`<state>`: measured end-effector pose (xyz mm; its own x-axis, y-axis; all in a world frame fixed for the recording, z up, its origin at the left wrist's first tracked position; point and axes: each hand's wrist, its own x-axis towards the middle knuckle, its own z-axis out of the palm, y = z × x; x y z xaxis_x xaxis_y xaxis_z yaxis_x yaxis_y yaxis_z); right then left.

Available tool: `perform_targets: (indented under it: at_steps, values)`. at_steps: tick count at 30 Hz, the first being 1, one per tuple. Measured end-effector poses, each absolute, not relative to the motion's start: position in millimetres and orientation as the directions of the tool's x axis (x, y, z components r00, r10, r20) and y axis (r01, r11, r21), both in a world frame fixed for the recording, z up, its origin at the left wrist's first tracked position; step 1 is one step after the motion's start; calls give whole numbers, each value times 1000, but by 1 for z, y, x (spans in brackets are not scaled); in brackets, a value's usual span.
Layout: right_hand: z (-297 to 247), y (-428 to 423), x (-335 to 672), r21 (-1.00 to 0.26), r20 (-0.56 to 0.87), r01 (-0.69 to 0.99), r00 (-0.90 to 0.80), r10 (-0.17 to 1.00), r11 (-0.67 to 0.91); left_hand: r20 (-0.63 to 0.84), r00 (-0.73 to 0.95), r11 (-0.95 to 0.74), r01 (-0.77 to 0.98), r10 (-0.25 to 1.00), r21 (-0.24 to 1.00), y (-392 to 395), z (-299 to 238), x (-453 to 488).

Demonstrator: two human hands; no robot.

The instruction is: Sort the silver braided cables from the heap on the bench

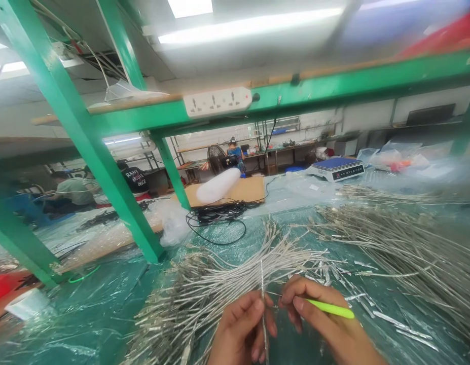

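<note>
My left hand [242, 324] pinches a thin silvery braided cable [262, 276], which stands nearly upright between thumb and fingers. In my right hand [318, 296] is a slim tool with a bright yellow-green handle [331, 308]. Its thin metal tip points left and comes close to the cable; whether it touches, I cannot tell. Behind and left of my hands lies a large pile of similar cables [215, 284], with light connector-like ends. Torn silvery strips [394, 322] are scattered to the right of my right hand.
A second cable heap [394, 243] spreads along the right. Behind it stands a scale [335, 169]. A green post [116, 187] and a crossbar with a power strip [218, 101] frame the bench. Black cable [219, 213] lies coiled near cardboard [250, 190]. Other people sit in the background.
</note>
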<state>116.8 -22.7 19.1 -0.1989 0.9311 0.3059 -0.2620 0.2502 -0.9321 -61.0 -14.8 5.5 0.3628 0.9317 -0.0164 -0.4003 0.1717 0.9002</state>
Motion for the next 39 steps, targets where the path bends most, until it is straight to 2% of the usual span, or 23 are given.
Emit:
perform_targets:
  at_steps: [9, 26, 33, 39]
  values:
    - [15, -22, 116, -916, 340, -291, -205, 918, 275, -35, 353, 183, -395, 935, 900, -15, 8, -61]
    - [14, -20, 115, -913, 310, -338, -204, 929, 230, -31, 380, 191, -393, 925, 899, -14, 4, -59]
    - [24, -27, 115, -928, 334, -270, -295, 895, 257, -34, 381, 169, -327, 924, 930, -12, -4, -58]
    - [24, -26, 116, -933, 309, -264, -241, 920, 245, -52, 325, 152, -290, 944, 945, -14, -1, -56]
